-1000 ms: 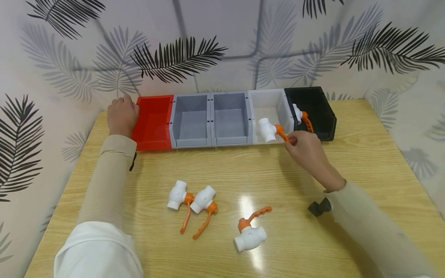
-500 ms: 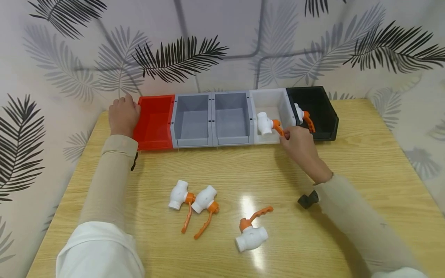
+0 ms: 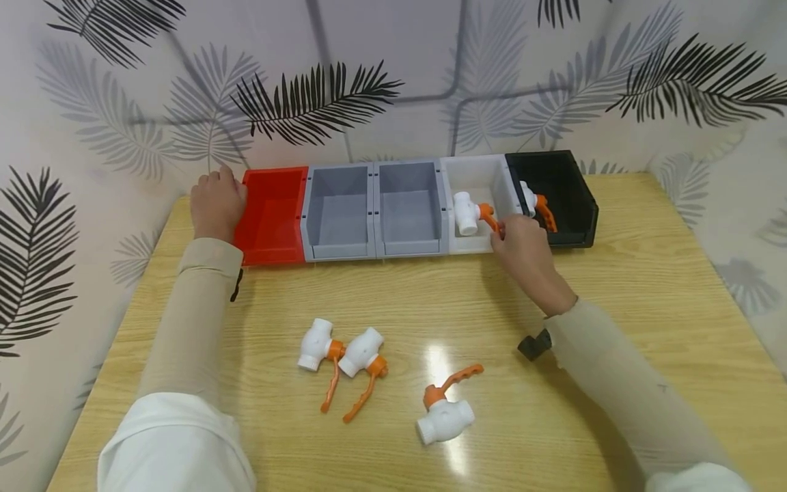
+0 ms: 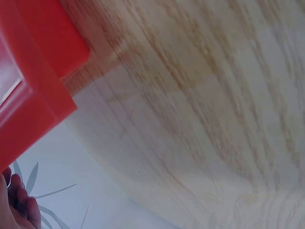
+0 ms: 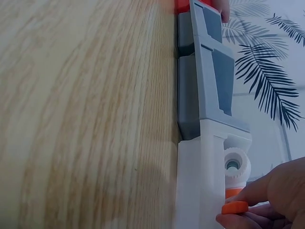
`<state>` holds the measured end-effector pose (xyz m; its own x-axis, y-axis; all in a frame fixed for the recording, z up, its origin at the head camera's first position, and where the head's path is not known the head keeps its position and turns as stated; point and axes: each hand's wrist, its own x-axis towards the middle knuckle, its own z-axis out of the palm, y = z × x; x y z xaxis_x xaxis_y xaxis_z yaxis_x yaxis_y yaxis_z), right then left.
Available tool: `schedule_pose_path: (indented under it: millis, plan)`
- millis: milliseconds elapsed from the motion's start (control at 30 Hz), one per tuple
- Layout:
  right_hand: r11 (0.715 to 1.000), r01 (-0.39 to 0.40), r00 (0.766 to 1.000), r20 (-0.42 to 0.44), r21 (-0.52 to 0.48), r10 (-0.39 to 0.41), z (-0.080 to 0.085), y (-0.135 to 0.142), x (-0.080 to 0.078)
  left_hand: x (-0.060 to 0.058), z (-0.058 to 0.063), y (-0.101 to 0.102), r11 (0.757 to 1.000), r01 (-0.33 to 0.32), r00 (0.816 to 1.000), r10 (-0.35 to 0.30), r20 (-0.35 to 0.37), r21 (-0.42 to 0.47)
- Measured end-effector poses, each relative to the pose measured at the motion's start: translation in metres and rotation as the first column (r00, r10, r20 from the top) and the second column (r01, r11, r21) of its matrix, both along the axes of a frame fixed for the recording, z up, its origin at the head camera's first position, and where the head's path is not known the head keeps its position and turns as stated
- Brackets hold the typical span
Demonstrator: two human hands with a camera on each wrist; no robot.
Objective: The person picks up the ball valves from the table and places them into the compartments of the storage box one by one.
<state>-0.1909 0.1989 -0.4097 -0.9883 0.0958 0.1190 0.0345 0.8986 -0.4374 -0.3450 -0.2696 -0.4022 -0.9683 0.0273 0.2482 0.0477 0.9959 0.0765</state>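
Observation:
My right hand (image 3: 525, 256) pinches the orange handle of a white ball valve (image 3: 466, 214) between thumb and fingers. The valve's body is inside the white bin (image 3: 451, 245); whether it touches the bottom cannot be told. In the right wrist view, one round opening of the valve (image 5: 237, 167) shows behind the bin's wall, and the fingertips grip the handle. My left hand (image 3: 216, 203) holds the left rim of the red bin (image 3: 270, 256) with curled fingers. In the left wrist view its fingers (image 4: 21, 200) show just beyond the red edge.
Two grey bins (image 3: 339, 253) stand between the red and white ones. A black bin (image 3: 568, 198) at the right end holds another ball valve (image 3: 544, 208). On the wooden table (image 3: 270, 437) lie two adjacent valves (image 3: 361, 352) and a separate valve (image 3: 445, 421).
My right hand has moved left and slightly away from me, lowering the ball valve from above the white bin's front into it. My left hand has stayed at the red bin.

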Motion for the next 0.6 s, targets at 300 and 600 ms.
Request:
schedule_pose_path:
  millis: [300, 600]
  plan:
    - [1.0, -0.005, 1.0, -0.006, 0.017, 0.005, 0.0002, -0.0026, -0.0072, -0.0032, -0.0004, -0.0021, 1.0, -0.021, 0.999, 0.021, 0.03, -0.001]
    - [0.989, -0.031, 0.992, -0.117, 0.143, 0.048, 0.0001, -0.0029, -0.0097, -0.0029, -0.0009, 0.0008, 1.0, -0.017, 1.0, 0.017, 0.012, 0.006]
